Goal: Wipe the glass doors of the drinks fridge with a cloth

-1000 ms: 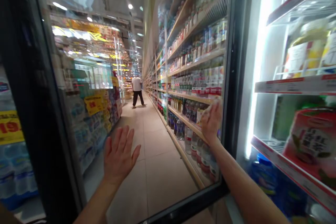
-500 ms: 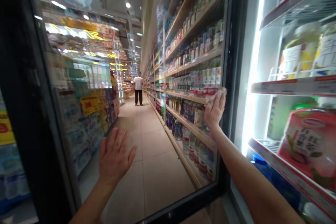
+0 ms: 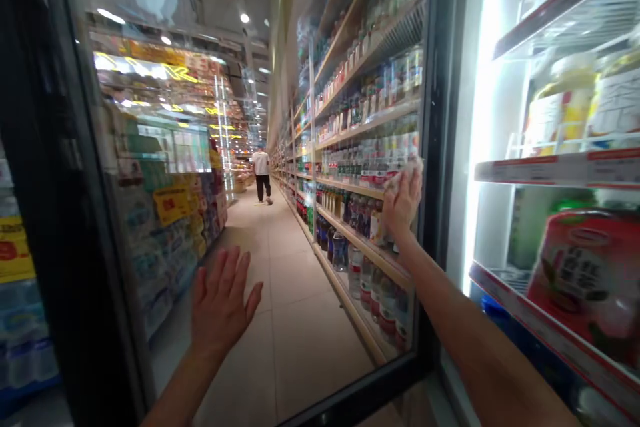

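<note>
A glass door with a black frame [image 3: 363,392] stands open in front of me. My right hand [image 3: 401,203] presses a white cloth [image 3: 416,167] on the pane, close to the door's right side. The cloth is mostly covered by the palm and shows past the fingertips. My left hand [image 3: 220,310] is raised at the lower left of the pane, fingers stretched and palm turned to the glass. It appears to lie flat on the glass, holding nothing.
At the right, lit cooler shelves [image 3: 540,173] hold bottles and a red drink pack [image 3: 583,273]. Through the glass I see shelves of bottles [image 3: 370,287], stacked goods on the left with a yellow sign [image 3: 171,205], and a person [image 3: 261,170] walking down the aisle.
My right hand and the cloth have slid slightly left along the glass. My left hand stays nearly in place. The person in the aisle has shifted slightly left in view.
</note>
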`<act>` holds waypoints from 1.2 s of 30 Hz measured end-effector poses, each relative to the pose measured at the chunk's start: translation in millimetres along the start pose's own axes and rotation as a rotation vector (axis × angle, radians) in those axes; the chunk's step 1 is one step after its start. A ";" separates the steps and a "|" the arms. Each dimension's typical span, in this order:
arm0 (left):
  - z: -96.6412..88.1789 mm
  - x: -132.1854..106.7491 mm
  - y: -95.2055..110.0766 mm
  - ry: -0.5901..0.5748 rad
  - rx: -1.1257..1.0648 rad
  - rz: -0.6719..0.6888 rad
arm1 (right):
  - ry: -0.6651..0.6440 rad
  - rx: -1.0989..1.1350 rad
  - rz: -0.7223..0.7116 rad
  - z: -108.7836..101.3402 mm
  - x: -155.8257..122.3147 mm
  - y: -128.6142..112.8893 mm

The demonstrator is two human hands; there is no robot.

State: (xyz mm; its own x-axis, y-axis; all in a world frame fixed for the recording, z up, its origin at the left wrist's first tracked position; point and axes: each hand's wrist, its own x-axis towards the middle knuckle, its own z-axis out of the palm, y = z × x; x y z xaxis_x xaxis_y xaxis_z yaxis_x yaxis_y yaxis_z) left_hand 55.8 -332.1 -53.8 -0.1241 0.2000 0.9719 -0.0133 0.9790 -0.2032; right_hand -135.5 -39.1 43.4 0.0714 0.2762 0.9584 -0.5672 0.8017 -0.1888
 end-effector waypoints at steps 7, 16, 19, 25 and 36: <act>1.1 -1.3 0.1 0.002 0.004 -0.012 | -0.218 0.201 -0.499 2.4 -9.8 -111.6; 1.9 -1.0 0.7 0.005 -0.003 0.007 | -0.059 0.080 0.048 7.7 18.9 -39.0; 2.6 -1.1 1.4 0.007 -0.004 0.006 | -0.085 0.137 -0.018 11.9 21.3 -72.4; 1.6 -0.9 -1.0 0.005 -0.007 0.016 | -0.356 0.315 -0.798 -9.0 -34.5 -131.1; 2.0 -0.1 -6.3 0.012 0.110 0.120 | -0.232 0.276 -0.345 -11.3 -63.7 -132.4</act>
State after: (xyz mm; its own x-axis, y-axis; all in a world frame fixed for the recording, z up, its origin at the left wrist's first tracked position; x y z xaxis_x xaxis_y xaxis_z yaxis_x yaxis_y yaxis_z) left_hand 54.0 -338.4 -52.8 -0.1195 0.3164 0.9411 -0.1073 0.9382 -0.3291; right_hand -55.6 -156.9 5.0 0.1265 -0.1306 0.9833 -0.7410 0.6466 0.1812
